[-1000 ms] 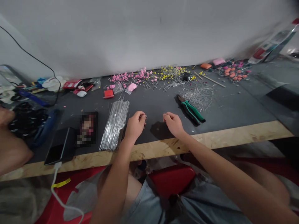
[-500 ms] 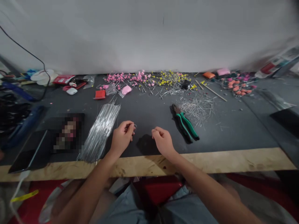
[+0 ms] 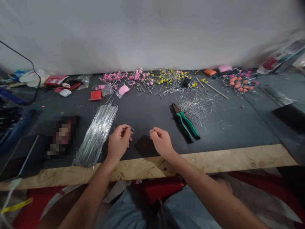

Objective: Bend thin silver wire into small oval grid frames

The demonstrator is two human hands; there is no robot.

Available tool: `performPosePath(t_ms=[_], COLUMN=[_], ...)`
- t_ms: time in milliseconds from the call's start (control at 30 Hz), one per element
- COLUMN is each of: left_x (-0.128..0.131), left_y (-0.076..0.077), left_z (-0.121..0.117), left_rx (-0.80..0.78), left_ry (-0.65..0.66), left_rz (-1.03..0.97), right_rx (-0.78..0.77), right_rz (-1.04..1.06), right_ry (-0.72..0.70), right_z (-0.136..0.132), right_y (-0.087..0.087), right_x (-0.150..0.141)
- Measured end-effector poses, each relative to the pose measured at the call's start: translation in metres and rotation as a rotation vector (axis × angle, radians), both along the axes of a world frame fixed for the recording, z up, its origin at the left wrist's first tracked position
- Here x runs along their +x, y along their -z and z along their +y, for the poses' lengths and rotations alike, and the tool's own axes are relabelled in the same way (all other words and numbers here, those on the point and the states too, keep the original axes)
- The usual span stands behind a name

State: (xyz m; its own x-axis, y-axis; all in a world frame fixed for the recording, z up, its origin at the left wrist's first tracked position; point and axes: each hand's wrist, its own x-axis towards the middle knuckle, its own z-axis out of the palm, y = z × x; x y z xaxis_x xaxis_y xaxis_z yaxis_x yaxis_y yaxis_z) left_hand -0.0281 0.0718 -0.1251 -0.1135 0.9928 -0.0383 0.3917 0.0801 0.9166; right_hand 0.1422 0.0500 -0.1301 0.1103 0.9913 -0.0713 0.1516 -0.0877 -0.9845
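My left hand is closed near the table's front edge, its fingertips pinching a thin wire with a small loop. My right hand is closed in a loose fist a short way to the right; what it pinches is too thin to make out. A bundle of straight silver wires lies just left of my left hand. Green-handled pliers lie to the right of my right hand.
Cut wire pieces are scattered behind the pliers. Pink and yellow bead-tipped wires lie along the wall, orange pieces at far right. A tablet and clutter sit at left. The wooden table edge runs along the front.
The view has swung left and down a little. Both hands stay closed in the same pose near the front edge, drawn slightly closer together. The other person's arm at far left is out of view.
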Motion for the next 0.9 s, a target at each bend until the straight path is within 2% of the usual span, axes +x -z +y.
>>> performPosePath(t_ms=[267,567,900], left_x=[-0.002,-0.003,0.017], left_y=[0.012,0.019,0.019], left_z=[0.007,0.013,0.049], left_rx=[0.055,0.067,-0.004], left_ry=[0.095,0.175,0.336], left_rz=[-0.125,-0.218,-0.495], right_rx=[0.081,0.045,0.069], right_rz=[-0.054,-0.074,-0.007], right_ry=[0.084,0.176,0.176], right_z=[0.003,0.007,0.027], right_y=[0.002,0.017,0.023], right_x=[-0.005,-0.003,0.002])
